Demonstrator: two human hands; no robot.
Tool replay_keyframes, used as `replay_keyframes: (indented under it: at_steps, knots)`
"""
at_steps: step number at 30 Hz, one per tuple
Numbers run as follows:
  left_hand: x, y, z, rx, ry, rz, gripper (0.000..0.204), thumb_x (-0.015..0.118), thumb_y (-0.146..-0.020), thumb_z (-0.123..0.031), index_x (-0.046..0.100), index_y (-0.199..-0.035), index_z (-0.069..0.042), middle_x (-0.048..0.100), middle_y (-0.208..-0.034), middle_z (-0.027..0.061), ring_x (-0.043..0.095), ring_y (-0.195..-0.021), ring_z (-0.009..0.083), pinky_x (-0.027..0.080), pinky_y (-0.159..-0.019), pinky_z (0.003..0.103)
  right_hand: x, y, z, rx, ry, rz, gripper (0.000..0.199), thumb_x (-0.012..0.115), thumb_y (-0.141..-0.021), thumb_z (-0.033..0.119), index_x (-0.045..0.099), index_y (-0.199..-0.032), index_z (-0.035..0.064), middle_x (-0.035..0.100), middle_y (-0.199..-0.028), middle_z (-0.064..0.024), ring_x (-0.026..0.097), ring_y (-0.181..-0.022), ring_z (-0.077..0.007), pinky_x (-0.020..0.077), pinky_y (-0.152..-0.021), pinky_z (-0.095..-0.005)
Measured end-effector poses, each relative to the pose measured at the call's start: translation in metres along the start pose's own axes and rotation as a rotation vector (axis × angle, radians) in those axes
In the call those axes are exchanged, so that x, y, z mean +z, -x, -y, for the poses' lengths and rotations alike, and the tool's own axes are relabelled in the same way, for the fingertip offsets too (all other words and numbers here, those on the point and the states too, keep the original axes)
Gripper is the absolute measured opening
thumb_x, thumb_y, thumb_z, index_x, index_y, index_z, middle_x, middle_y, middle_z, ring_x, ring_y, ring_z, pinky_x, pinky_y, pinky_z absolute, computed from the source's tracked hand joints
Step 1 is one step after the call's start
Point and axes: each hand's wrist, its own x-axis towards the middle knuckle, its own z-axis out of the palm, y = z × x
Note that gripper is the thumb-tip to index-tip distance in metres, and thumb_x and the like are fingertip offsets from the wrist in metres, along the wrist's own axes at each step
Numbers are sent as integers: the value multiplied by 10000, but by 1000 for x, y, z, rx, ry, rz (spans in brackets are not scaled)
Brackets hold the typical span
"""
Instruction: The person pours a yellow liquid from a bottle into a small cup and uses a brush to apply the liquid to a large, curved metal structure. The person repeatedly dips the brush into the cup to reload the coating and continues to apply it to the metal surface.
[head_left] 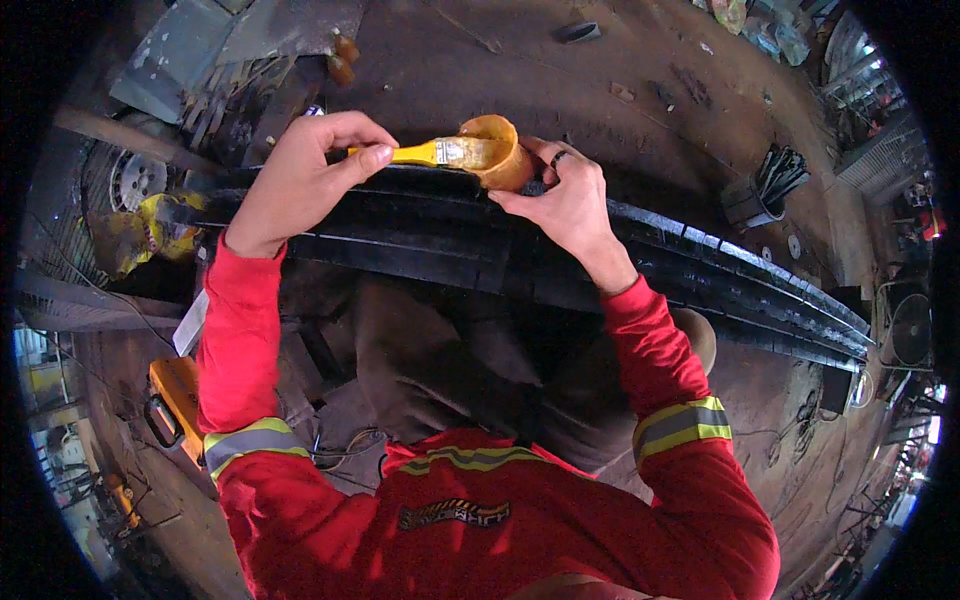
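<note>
Between the fingertips of my left hand (325, 170) is the yellow handle of a paintbrush (418, 154). The brush lies nearly level, and its bristles reach into the mouth of a small orange-yellow cup (512, 168). My right hand (568, 195) grips that cup from its right side, tilting the mouth toward the brush; a dark ring is on one finger. What the cup contains is hard to make out. Below both hands, long black metal bars (450, 230) run across from left to right.
A bucket (750, 203) of dark rods stands at the right, beyond the bars. An orange case (177, 405) sits at the lower left. Behind my left hand are a wheel (137, 180), a yellow bag (160, 235) and scrap metal pieces (215, 105). A fan (908, 328) is far right.
</note>
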Motion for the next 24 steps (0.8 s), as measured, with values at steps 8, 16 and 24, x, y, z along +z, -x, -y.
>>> replay_keyframes:
  at_steps: [8, 16, 24]
  knots:
    - [4, 17, 30, -323, 782, -103, 195, 562, -936, -153, 594, -1032, 14, 454, -664, -21, 363, -527, 33, 258, -451, 185, 5, -1, -7, -4, 13, -63, 624, 861, -567, 282, 668, -1093, 9, 627, -791, -76, 492, -597, -144, 461, -591, -270]
    - [30, 25, 41, -363, 769, -88, 189, 545, -939, -143, 581, -1031, 18, 431, -639, -20, 350, -510, 38, 258, -445, 192, 7, 0, -7, 62, -11, -65, 599, 871, -586, 284, 668, -1058, -25, 652, -766, -94, 555, -606, -139, 482, -605, -274]
    - [-2, 63, 64, -312, 775, -308, 167, 517, -950, -198, 548, -930, -35, 417, -641, -14, 327, -514, 61, 239, -463, 210, -5, -18, -26, 156, -146, -158, 540, 864, -596, 342, 691, -948, -30, 705, -824, -156, 697, -744, -228, 537, -725, -313]
